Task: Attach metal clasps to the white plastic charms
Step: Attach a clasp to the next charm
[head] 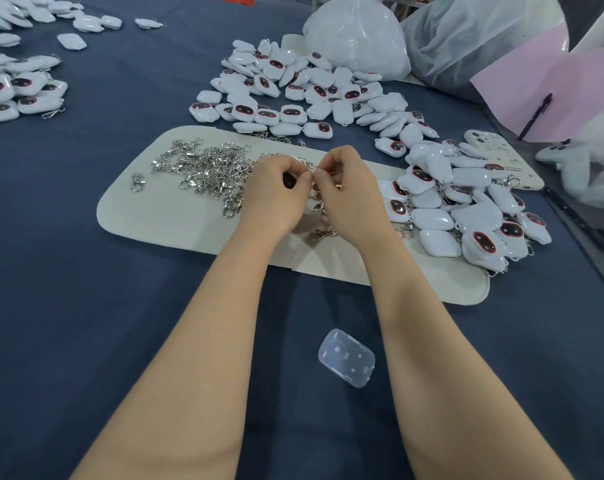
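Small item pinched between left hand (274,192) and right hand (349,188) hidden by fingers (302,177), far-left charm pile (16,91) cut by edge

table (86,306) under dark blue cloth | cream mat (148,216) lying flat mid-table | small clear plastic case (346,357) on the cloth, near edge of mat | phone (497,147) in pale patterned cover, far right | two filled plastic bags (359,36) at back | pink sheet (535,88) with dark pen (535,116) on it, right
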A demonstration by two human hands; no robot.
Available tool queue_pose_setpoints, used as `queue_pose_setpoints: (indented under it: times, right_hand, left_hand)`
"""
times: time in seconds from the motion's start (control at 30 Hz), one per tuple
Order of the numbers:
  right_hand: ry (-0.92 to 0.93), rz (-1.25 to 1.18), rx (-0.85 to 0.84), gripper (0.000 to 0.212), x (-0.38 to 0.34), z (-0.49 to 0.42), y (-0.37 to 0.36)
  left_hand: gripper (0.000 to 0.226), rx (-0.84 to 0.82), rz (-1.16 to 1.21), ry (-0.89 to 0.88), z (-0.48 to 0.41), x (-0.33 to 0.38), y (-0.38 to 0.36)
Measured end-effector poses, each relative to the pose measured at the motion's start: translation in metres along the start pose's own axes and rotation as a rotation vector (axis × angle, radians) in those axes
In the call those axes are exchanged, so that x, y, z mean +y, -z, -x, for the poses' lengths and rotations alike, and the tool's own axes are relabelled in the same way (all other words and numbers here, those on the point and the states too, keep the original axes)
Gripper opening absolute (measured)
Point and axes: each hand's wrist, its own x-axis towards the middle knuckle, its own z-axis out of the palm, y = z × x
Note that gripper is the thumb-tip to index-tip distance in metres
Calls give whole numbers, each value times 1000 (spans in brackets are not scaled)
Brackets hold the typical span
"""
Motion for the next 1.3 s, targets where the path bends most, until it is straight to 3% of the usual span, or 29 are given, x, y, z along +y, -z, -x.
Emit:
queue_pose_setpoints:
  times: [0.4,0.63,0.87,1.3]
  right_hand:
    - [35,43,78,10,0,0,-3]
    - [87,82,178,6,-3,2,-7]
    - [61,38,105,16,-4,2,-6]
    - [9,-97,81,18,-2,1,-7]
  left_hand:
    - [10,130,-189,-108,-2,-4,-2]
    - [31,142,-118,-145,-1,1,-3]
    - [17,72,50,-5,-4,2,0]
    - [23,43,191,74,-1,3,1]
